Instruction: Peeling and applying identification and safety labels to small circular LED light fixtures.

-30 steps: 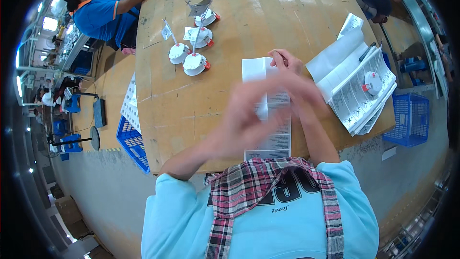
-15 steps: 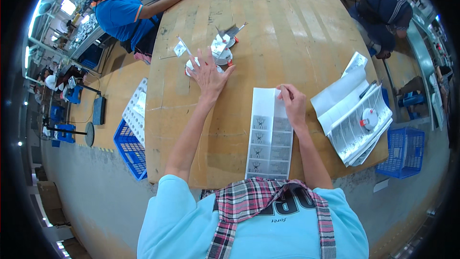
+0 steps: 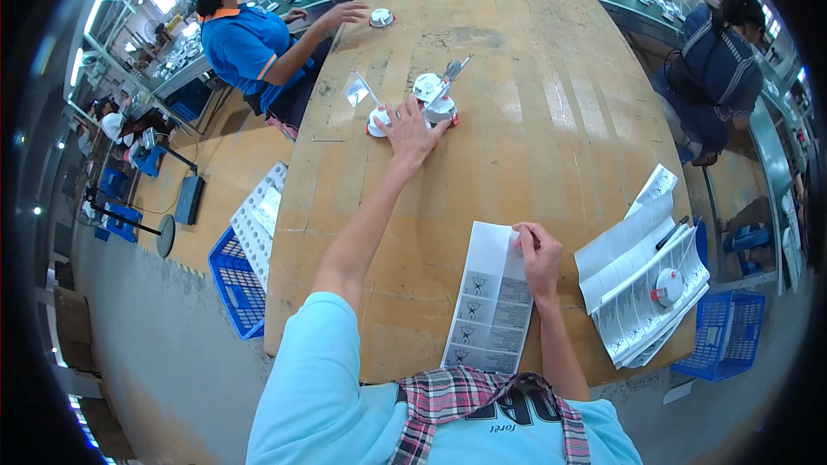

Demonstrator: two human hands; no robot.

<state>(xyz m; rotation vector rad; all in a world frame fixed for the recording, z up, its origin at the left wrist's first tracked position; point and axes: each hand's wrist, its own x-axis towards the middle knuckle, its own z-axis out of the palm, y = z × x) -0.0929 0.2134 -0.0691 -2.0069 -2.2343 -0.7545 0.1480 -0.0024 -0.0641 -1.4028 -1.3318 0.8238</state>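
My left hand [image 3: 413, 133] reaches far across the table, fingers spread over a small cluster of white round devices with red tabs. One white device [image 3: 379, 121] sits at the fingertips' left, with a thin stem and a clear tag [image 3: 356, 91] sticking up. Another device [image 3: 441, 109] lies by the thumb, and one more [image 3: 427, 86] is just beyond it, next to a grey tagged stem. Whether the fingers touch them I cannot tell. Close to me, my right hand [image 3: 540, 263] pinches the upper right corner of a long white label sheet [image 3: 495, 310] with grey printed blocks.
Stacked label sheets [image 3: 633, 293] lie at the right, a white device [image 3: 668, 287] and a pen on top. Blue crates [image 3: 234, 280] [image 3: 724, 336] flank the table. A co-worker in blue [image 3: 245, 47] reaches toward a white device [image 3: 381, 17] at the far left edge. Another person stands far right.
The view has tilted up, showing more of the far bench. The co-worker's arm has bent back, and a white device now stands by their hand. My right hand still pinches the sheet.
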